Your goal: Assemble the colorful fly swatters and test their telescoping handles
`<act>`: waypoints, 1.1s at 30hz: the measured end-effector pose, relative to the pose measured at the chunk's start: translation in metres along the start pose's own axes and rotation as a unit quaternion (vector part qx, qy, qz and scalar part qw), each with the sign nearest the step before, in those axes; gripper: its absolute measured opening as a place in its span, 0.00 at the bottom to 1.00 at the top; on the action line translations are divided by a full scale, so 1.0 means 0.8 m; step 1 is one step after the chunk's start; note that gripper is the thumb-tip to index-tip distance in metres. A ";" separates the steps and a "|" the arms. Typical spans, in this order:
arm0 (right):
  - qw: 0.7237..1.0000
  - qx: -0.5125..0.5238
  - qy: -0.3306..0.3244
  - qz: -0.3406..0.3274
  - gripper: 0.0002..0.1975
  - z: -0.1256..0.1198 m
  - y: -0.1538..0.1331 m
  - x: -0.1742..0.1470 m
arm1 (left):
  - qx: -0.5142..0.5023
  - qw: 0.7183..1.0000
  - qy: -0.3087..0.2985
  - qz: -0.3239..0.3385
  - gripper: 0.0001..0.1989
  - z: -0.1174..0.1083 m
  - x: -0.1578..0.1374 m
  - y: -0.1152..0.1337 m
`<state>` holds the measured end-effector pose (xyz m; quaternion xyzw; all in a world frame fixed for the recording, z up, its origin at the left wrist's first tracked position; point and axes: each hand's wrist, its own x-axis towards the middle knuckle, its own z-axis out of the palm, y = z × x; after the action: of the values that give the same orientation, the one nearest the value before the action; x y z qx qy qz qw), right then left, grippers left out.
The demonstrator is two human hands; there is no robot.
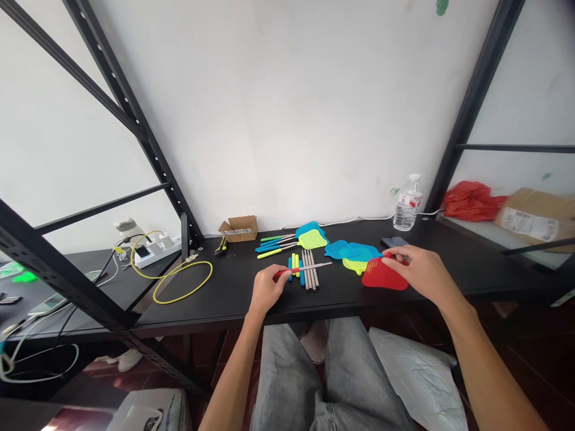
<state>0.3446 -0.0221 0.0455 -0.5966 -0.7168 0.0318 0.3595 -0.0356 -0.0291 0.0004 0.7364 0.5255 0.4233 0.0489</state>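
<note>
My left hand [265, 291] is closed around a red handle [283, 273], from which a thin metal rod points right. In my right hand [421, 269], the fingers pinch the narrow neck of a red fly swatter head [381, 275] just above the table. Beneath the rod lie several loose metal tubes [311, 276] side by side, with blue and yellow handles [294, 261] to their left. Blue swatter heads [345, 249] and a yellow head [354, 265] overlap beside the red one. Farther back, swatters with handles attached [311, 239] lie in a pile.
On the black table [242, 299] are an open cardboard box [241, 228], a yellow cable loop [183, 281], a dark phone-like slab [393, 242] and a water bottle [408, 203]. A metal frame [153, 149] rises at left, near a power strip [157, 251].
</note>
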 end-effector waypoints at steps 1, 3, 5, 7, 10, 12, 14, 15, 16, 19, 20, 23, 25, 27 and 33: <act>1.000 -0.010 0.000 -0.002 0.15 0.002 0.005 0.001 | -0.001 1.000 0.000 0.000 0.15 0.000 0.000 0.000; 0.999 -0.034 0.009 -0.010 0.16 0.005 0.014 0.003 | -0.002 1.000 0.002 0.001 0.15 0.000 0.000 0.000; 0.999 -0.046 0.013 -0.022 0.17 0.008 0.024 0.004 | -0.003 1.000 0.002 0.003 0.15 0.000 0.000 0.000; 0.999 -0.031 -0.023 -0.028 0.17 0.009 0.030 0.004 | -0.004 1.000 0.004 0.002 0.15 0.000 0.000 0.000; 0.986 0.030 -0.164 -0.022 0.16 0.005 0.031 0.002 | -0.006 1.000 0.006 0.000 0.15 0.001 -0.001 0.000; 0.971 0.079 -0.223 -0.017 0.15 0.001 0.027 0.000 | -0.006 1.000 0.006 -0.001 0.15 0.000 -0.001 0.000; 0.963 0.137 -0.231 -0.011 0.15 -0.005 0.022 -0.001 | -0.006 1.000 0.005 -0.003 0.16 0.000 0.000 0.000; 0.960 0.168 -0.225 -0.007 0.15 -0.008 0.020 -0.002 | -0.006 1.000 0.005 -0.004 0.16 0.000 0.000 0.000; 0.955 0.200 -0.218 -0.003 0.15 -0.011 0.018 -0.002 | -0.006 1.000 0.006 -0.005 0.16 0.000 0.000 0.000; 0.938 0.282 -0.200 0.001 0.17 -0.017 0.018 -0.002 | -0.009 1.000 0.007 -0.009 0.17 0.000 0.000 0.002; 0.934 0.298 -0.194 0.000 0.17 -0.018 0.019 -0.002 | -0.010 1.000 0.007 -0.010 0.17 0.000 0.000 0.002; 0.932 0.321 -0.171 -0.001 0.18 -0.014 0.024 0.001 | -0.012 1.000 0.005 -0.011 0.17 -0.001 0.000 0.003; 0.933 0.332 -0.139 0.002 0.18 -0.008 0.026 0.004 | -0.012 1.000 0.005 -0.011 0.17 -0.001 0.000 0.003; 0.933 0.340 -0.118 0.006 0.18 -0.001 0.027 0.006 | -0.012 1.000 0.006 -0.010 0.17 -0.001 0.000 0.003; 0.945 0.267 -0.187 0.013 0.19 0.011 0.028 0.005 | -0.009 1.000 0.008 -0.009 0.16 -0.001 0.000 0.004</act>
<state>0.3584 -0.0086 0.0306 -0.4716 -0.7287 0.3374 0.3644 -0.0341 -0.0307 0.0029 0.7279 0.5283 0.4337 0.0547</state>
